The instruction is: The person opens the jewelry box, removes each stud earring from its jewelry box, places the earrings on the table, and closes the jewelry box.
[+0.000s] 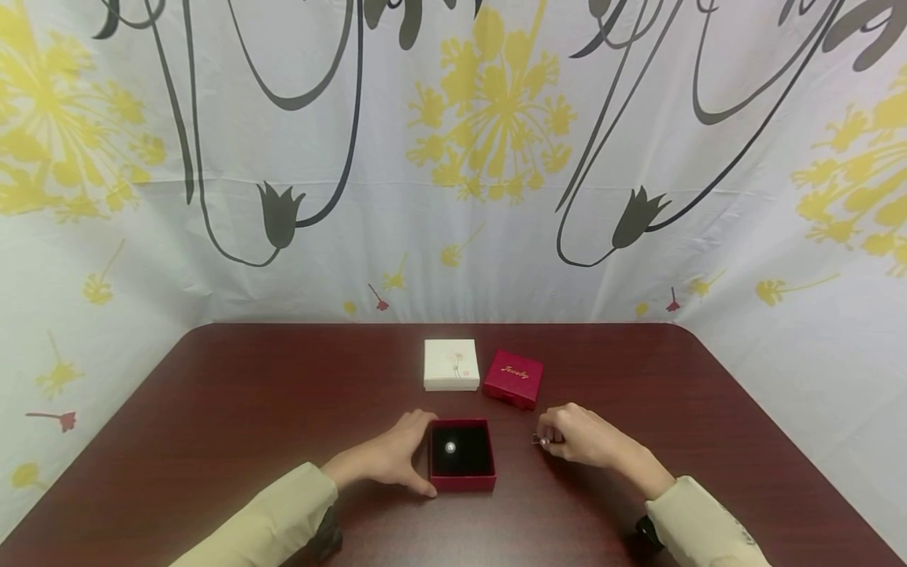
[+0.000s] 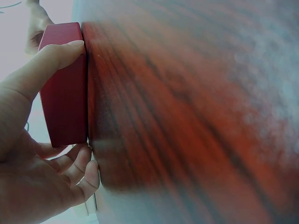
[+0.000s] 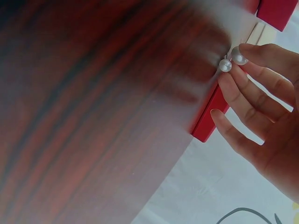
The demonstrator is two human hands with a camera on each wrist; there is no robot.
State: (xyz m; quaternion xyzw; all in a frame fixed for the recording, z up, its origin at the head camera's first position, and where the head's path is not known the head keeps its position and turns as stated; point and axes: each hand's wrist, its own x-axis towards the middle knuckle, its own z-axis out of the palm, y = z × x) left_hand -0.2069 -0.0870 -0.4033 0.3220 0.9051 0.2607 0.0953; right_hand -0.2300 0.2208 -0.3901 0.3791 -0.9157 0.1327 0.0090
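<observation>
My left hand [image 1: 397, 455] holds the left side of an open red jewelry box [image 1: 464, 483], thumb at its near wall and fingers toward the far corner. In the left wrist view the thumb lies against the red box wall [image 2: 65, 107]. On the box's black lining sits one white pearl [image 1: 449, 447]. Right of the box, just above the table, my right hand [image 1: 584, 435] pinches a small pearl earring [image 3: 239, 56] between thumb and fingertips. A second pearl [image 3: 225, 65] shows beside it with thin metal; whether both belong to one piece I cannot tell.
Behind the open box lies a red lid [image 1: 514, 378] marked "Jewelry". A white box [image 1: 452, 365] with a flower print stands to its left. The dark red wooden table [image 1: 283, 378] ends at a patterned curtain [image 1: 390, 157].
</observation>
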